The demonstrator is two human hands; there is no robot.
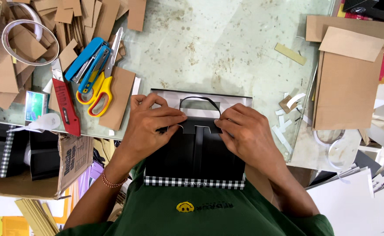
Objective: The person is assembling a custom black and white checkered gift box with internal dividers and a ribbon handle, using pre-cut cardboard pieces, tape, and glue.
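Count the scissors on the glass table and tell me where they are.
1. The yellow-handled scissors lie left of the left hand, beside the blue stapler, blades pointing away. Others may be hidden under the cardboard scraps.

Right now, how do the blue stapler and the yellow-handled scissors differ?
The blue stapler is a chunky closed block; the yellow-handled scissors are thin, with long metal blades. The stapler lies higher, its tip partly overlapping the scissors; the scissors' handles point toward the person. Both lie slanted the same way on the glass tabletop, left of the left hand.
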